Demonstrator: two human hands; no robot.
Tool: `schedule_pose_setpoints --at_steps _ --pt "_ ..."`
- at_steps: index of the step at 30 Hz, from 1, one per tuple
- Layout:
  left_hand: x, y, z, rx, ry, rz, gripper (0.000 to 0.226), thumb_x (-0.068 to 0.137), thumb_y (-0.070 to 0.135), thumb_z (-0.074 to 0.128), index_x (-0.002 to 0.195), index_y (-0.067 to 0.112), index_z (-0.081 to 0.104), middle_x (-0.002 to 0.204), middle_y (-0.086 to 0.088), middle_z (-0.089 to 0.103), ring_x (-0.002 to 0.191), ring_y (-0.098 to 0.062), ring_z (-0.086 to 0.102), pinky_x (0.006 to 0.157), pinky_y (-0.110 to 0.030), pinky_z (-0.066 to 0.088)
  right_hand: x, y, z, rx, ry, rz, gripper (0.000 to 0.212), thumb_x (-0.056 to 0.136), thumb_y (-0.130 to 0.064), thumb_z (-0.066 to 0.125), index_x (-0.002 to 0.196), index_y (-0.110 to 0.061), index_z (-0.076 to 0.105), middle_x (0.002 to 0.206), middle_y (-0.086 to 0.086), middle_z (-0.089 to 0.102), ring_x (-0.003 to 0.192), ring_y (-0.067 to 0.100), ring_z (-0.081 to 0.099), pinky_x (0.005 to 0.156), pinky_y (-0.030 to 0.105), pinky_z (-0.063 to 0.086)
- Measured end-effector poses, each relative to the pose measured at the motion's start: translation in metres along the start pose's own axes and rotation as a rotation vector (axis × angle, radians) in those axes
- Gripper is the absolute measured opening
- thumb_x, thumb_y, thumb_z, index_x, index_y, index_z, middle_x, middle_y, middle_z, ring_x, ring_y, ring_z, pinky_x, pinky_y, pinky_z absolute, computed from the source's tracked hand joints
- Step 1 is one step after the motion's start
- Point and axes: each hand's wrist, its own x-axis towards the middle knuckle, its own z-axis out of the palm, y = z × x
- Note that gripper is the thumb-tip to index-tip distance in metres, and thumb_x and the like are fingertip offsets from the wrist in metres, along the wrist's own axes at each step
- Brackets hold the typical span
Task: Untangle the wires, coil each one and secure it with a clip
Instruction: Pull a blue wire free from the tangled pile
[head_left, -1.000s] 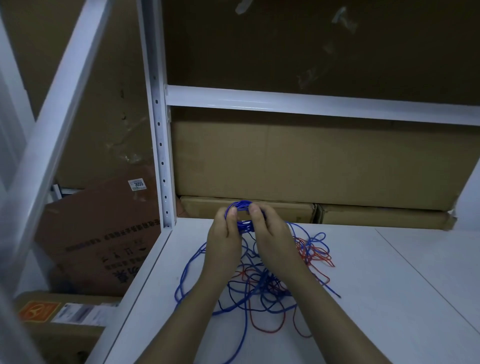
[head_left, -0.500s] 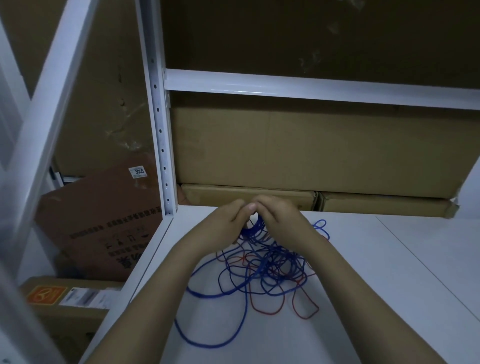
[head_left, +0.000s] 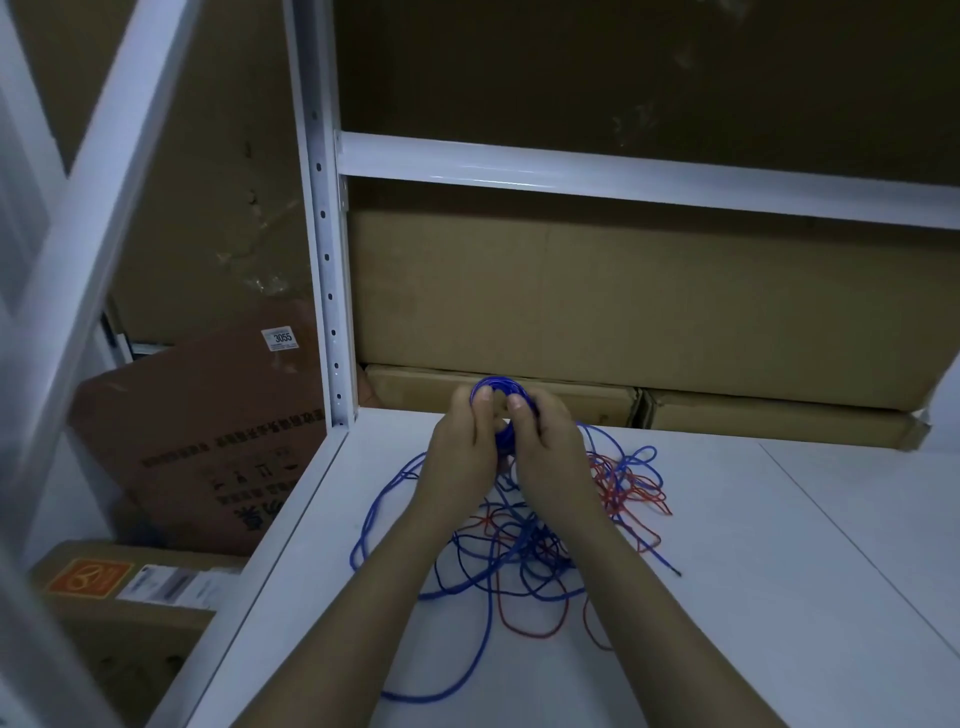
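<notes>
Both hands are raised over the white table (head_left: 779, 597): left hand (head_left: 460, 452) and right hand (head_left: 550, 457) each pinch one side of a small blue coil (head_left: 498, 387) with curled fingers. Below them, the loose blue wire (head_left: 374, 519) lies tangled with the red wire (head_left: 636, 493) on the table.

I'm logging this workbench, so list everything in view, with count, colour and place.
blue coil: one, blue, held up between both hands at the table's far edge
blue wire: loose loops, blue, spread on the table under the arms
red wire: loose loops, red, tangled with the blue, mostly to the right
table: one, white
shelf frame: white, upright and crossbeam behind the table
cardboard boxes: several, brown, behind and left of the table
left hand: grips the coil
right hand: grips the coil
</notes>
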Motion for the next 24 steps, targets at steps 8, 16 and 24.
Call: schedule_pose_setpoints --at_steps 8,16,24 --pt "0.006 -0.001 -0.035 0.074 -0.377 -0.076 0.029 0.098 0.044 0.039 0.091 0.026 0.06 0.086 0.005 0.066 0.067 -0.004 0.059 0.063 -0.024 0.043 0.017 0.004 -0.034 -0.344 -0.341 -0.177 0.02 0.103 -0.017 0.037 0.09 -0.022 0.052 0.084 -0.012 0.048 0.079 -0.005 0.044 0.067 0.009 0.033" --pt "0.005 0.004 -0.022 0.006 -0.091 0.037 0.033 0.104 0.027 0.033 0.075 0.023 0.049 0.064 0.005 0.052 0.052 -0.005 0.046 0.053 -0.024 0.037 0.015 -0.009 -0.032 0.041 -0.232 -0.02 0.02 0.1 -0.024 0.048 0.089 -0.021 0.064 0.065 -0.02 0.057 0.062 -0.003 0.048 0.061 0.01 0.037" --pt "0.005 0.002 -0.01 -0.085 0.137 -0.012 0.035 0.104 0.029 0.03 0.074 0.016 0.043 0.064 -0.005 0.044 0.058 -0.02 0.041 0.058 -0.048 0.039 0.003 -0.001 -0.022 0.115 -0.103 0.105 0.041 0.103 -0.028 0.037 0.072 -0.005 0.049 0.064 0.007 0.041 0.058 0.013 0.036 0.058 0.025 0.031"
